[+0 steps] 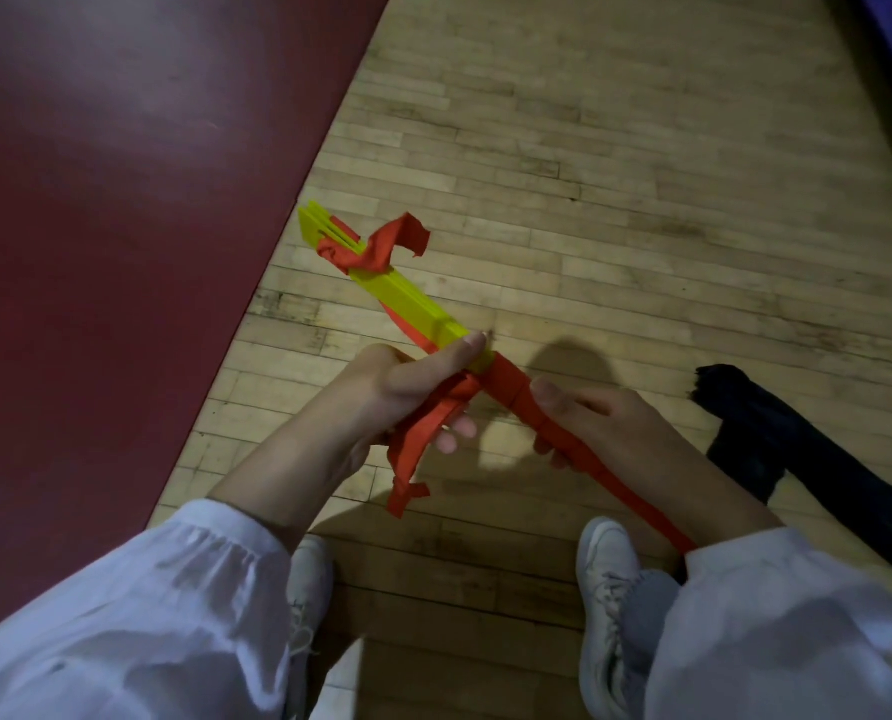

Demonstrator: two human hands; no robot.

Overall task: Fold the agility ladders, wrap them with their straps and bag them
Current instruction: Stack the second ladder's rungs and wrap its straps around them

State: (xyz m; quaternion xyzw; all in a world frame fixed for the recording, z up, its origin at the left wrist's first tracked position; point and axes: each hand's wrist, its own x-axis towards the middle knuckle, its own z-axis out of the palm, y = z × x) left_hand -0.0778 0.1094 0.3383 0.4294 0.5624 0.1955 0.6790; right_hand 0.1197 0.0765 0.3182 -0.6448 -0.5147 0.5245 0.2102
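Observation:
A folded agility ladder (381, 283), a stack of yellow rungs, points away to the upper left above the wooden floor. Red strap (509, 389) is wound around its near end, and a loose red knot (376, 249) sits near the far end. My left hand (407, 387) grips the bundle with the thumb laid along the yellow rungs, and loose strap ends (407, 459) hang from its fingers. My right hand (584, 423) holds the wrapped near end, its thumb pressed on the red winding. A strap tail (641, 506) runs back under my right forearm.
A dark fabric bag (776, 433) lies on the wooden floor (589, 174) to the right. A dark red mat (122, 200) covers the left side. My white shoes (605, 579) stand below the hands.

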